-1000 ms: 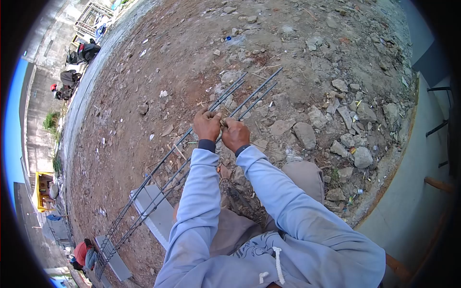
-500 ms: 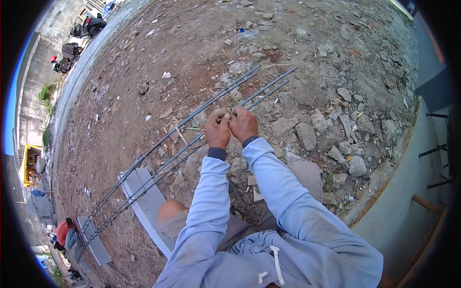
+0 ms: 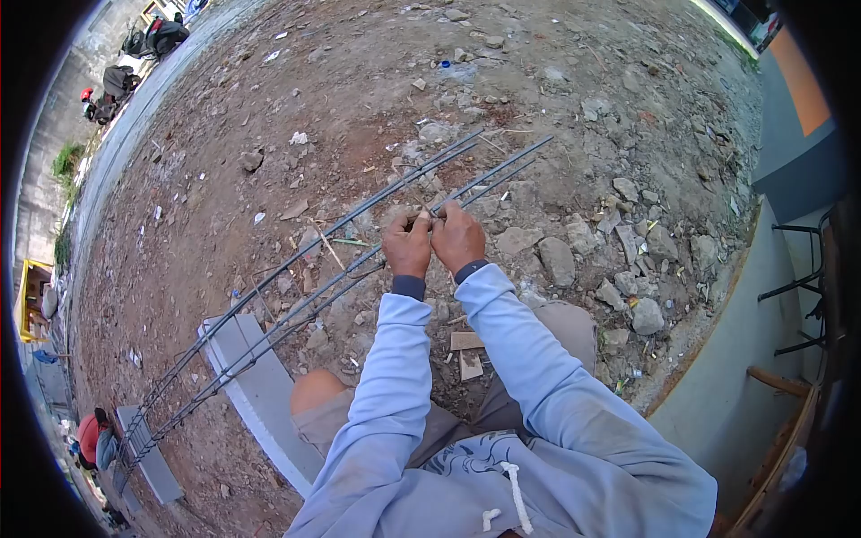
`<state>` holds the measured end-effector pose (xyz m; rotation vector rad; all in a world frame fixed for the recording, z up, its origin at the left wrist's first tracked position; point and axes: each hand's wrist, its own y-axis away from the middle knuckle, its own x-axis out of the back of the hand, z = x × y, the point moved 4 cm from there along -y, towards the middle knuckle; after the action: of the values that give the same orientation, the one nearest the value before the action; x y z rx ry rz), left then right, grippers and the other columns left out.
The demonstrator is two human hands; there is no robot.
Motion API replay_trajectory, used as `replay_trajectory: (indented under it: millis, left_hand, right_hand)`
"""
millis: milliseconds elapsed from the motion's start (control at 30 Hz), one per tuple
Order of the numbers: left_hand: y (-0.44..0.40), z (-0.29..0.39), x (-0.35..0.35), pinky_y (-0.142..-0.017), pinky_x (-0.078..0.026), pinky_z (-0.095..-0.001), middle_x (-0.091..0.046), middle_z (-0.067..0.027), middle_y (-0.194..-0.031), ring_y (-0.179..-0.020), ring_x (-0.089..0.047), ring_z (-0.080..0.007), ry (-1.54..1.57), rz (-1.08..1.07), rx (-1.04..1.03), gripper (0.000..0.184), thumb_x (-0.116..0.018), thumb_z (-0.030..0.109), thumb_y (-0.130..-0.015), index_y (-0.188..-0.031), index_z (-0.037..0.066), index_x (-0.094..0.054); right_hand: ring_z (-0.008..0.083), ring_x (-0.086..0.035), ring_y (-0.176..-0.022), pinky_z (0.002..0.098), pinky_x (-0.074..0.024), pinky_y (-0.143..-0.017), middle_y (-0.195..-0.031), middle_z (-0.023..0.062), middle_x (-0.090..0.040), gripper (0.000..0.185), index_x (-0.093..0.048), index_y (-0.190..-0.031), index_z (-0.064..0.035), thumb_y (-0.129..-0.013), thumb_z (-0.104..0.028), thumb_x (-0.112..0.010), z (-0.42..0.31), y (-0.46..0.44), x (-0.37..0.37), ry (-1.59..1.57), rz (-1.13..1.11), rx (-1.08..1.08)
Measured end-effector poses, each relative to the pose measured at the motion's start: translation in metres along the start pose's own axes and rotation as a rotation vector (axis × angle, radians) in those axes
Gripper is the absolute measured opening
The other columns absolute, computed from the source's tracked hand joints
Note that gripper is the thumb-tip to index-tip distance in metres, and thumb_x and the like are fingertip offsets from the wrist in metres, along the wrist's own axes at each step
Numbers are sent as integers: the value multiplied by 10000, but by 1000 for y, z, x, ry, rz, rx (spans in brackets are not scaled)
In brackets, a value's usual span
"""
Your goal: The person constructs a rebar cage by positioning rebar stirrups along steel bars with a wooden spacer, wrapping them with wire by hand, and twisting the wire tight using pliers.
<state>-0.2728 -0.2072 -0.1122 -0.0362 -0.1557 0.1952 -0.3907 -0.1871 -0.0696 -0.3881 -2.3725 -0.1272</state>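
At the long blue-grey steel-rod frame, something too small to identify is pinched between left hand and right hand.

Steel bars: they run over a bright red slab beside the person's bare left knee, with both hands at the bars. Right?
No, the slab is grey, not red; the head view shows it. The steel bars do run over it beside the bare left knee, and the left hand and right hand are at the bars.
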Motion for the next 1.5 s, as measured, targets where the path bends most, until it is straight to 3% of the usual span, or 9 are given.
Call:
replay_trajectory:
  millis: [100, 267, 400, 533, 667, 767, 1000, 1200, 1500]
  left_hand:
    - [10, 15, -2, -615, -491, -250, -670, -70, -829, -704, -606, -115, -157, 55, 65, 161, -629, 101, -861, -980, -1, -665]
    - [26, 5, -13, -609, -474, -293, -668, -83, -747, -645, -604, -153, 145, 204, 168, 173, -625, 171, -848, -821, 2, -652]
    - [34, -9, -30, -623, -460, -266, -655, -67, -792, -666, -591, -131, 637, 225, 314, 140, -592, 156, -885, -894, 24, -638]
    - [43, -9, -33, -661, -438, -279, -652, -40, -839, -730, -586, -123, 718, 211, 517, 149, -569, 184, -902, -974, 71, -634]
    - [51, -27, -36, -677, -417, -292, -654, 1, -876, -781, -580, -111, 824, 175, 712, 178, -554, 243, -917, -996, 106, -636]
    - [51, -39, -41, -638, -411, -275, -654, 3, -890, -755, -580, -106, 962, 169, 746, 202, -567, 278, -916, -1001, 107, -635]
    - [50, -39, -40, -453, -357, -231, -602, 12, -713, -541, -509, -88, 654, 198, 835, 227, -633, 313, -876, -869, 86, -630]
    - [30, -50, -34, -444, -358, -243, -623, -14, -705, -532, -526, -94, 536, 269, 579, 180, -651, 240, -846, -854, 61, -643]
    - [25, -32, -32, -454, -380, -246, -639, -29, -720, -535, -546, -109, 853, 208, 716, 108, -610, 128, -835, -830, 29, -654]
  right_hand:
    - [389, -627, -851, 481, -488, -744, -889, 219, -655, 218, -613, -974, -45, -810, -183, -576, 5, -5, 0, -87, -23, -14]
    - [325, -664, -768, 427, -516, -665, -863, 193, -674, 283, -627, -1044, -27, -819, -198, -604, 15, -23, -5, -171, -97, 27]
    - [145, -585, -453, 278, -438, -380, -653, 105, -650, 358, -592, -1144, 20, -828, -144, -620, 9, -38, 1, -398, -562, -148]
    - [155, -568, -434, 293, -413, -361, -612, 97, -625, 316, -602, -1101, 20, -816, -117, -613, 2, -48, 3, -180, -728, -110]
    - [239, -634, -518, 359, -491, -450, -662, 154, -643, 229, -620, -964, -20, -764, -132, -625, -16, -51, 0, 164, -691, 27]
    - [308, -673, -672, 419, -534, -586, -763, 185, -668, 241, -614, -965, -48, -762, -177, -622, 1, -48, -17, 424, -258, 565]
    - [341, -672, -755, 446, -534, -655, -820, 180, -675, 280, -543, -1002, -55, -806, -244, -608, -27, -21, -5, 699, -298, 417]
    - [322, -676, -726, 425, -537, -619, -814, 168, -678, 248, -514, -991, -44, -835, -230, -562, -25, -19, -5, 687, -264, 518]
    - [329, -659, -646, 438, -521, -561, -721, 148, -660, 163, -516, -900, -75, -852, -230, -530, -13, -18, -8, 617, -167, 569]
